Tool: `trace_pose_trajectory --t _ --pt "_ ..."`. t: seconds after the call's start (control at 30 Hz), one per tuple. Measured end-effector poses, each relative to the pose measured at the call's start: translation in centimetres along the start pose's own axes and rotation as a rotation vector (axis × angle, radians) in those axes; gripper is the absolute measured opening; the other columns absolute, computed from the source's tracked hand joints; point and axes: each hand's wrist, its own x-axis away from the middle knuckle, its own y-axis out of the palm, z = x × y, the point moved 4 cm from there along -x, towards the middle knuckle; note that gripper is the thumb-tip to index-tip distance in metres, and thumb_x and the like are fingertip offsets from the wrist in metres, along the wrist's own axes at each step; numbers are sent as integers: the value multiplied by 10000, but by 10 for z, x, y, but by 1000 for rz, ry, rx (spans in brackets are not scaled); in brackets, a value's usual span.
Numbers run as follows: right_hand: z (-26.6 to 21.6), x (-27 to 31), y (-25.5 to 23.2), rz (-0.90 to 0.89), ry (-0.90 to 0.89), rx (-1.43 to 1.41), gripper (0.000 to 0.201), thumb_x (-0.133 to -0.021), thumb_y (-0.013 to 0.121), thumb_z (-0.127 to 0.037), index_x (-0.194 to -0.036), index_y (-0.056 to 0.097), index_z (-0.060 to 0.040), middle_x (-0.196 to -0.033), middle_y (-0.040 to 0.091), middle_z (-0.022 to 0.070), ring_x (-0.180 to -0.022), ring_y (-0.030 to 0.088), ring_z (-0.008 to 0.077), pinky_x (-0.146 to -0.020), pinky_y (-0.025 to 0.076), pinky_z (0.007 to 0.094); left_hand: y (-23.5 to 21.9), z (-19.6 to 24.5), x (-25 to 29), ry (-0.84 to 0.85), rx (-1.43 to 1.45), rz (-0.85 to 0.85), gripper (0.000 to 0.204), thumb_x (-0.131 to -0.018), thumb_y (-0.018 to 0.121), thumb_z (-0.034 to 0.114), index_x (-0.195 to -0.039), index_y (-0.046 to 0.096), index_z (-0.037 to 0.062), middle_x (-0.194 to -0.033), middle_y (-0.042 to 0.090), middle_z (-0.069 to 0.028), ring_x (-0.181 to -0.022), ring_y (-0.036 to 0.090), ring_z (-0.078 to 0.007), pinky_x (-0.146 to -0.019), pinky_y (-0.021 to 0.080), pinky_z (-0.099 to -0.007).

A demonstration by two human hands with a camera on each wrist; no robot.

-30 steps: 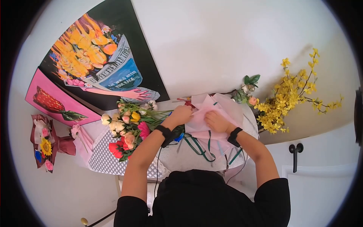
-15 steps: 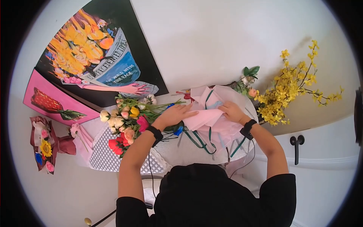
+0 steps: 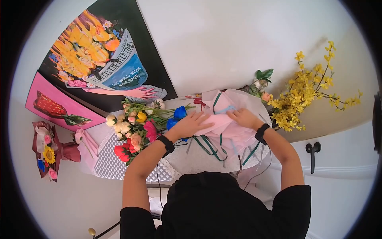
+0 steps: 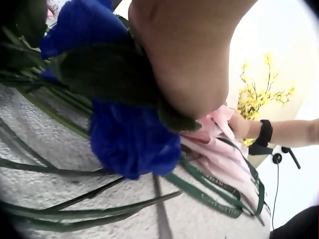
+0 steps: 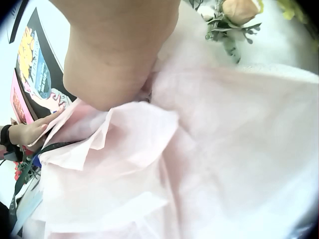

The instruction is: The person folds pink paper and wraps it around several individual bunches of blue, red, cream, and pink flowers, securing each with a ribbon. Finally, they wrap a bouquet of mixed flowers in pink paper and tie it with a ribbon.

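Observation:
Pink wrapping paper [image 3: 223, 129] lies in loose folds on the table, and both hands are on it. My left hand [image 3: 191, 123] holds its left edge, fingers over the top and thumb lower down. My right hand [image 3: 243, 118] pinches a fold farther right; its fingertips are hidden in the right wrist view. Blue roses [image 4: 134, 139] with dark green leaves show right under my left hand, their stems hidden by hand and paper. Dark green ribbon [image 3: 209, 148] with printed letters loops below the paper.
Mixed artificial flowers [image 3: 131, 129] lie left of the left hand. Yellow blossom branches [image 3: 298, 99] stand at the right by the wall. Two painted boards, one a black picture [image 3: 159, 67], lean at the back left. A wrapped bouquet [image 3: 47, 153] is at the far left.
My right hand has moved right from the middle of the paper, folding a pink flap over. My left hand has shifted slightly, and more of the blue roses shows beside it.

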Motion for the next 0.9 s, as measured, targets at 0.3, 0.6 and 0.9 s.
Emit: trace_pose_trajectory --t 0.3,0.6,0.9 --pt "-1 12 -13 -97 -159 278 466 -805 432 -162 -1252 413 -30 -921 557 39 -761 541 170 -693 412 308 10 2 12 121 -27 -23 515 -802 465 178 -1300 406 297 -1428 269 -93 -1307 259 -331 -1051 234 -498" --pt "-28 -21 -8 -83 140 -399 637 -683 595 -230 -1254 412 -12 -1057 547 141 -1007 491 292 -881 349 407 16 12 15 -23 274 52 620 -692 624 227 -1284 445 173 -1415 274 -143 -1306 238 -347 -1062 196 -486" --pt "-20 -24 10 -237 174 -726 360 -764 579 -102 -1102 477 -30 -1083 527 174 -1008 507 343 -848 405 420 17 -20 -19 -386 378 -219 498 -643 671 249 -1089 521 85 -1020 576 -128 -962 553 -300 -822 431 -429"
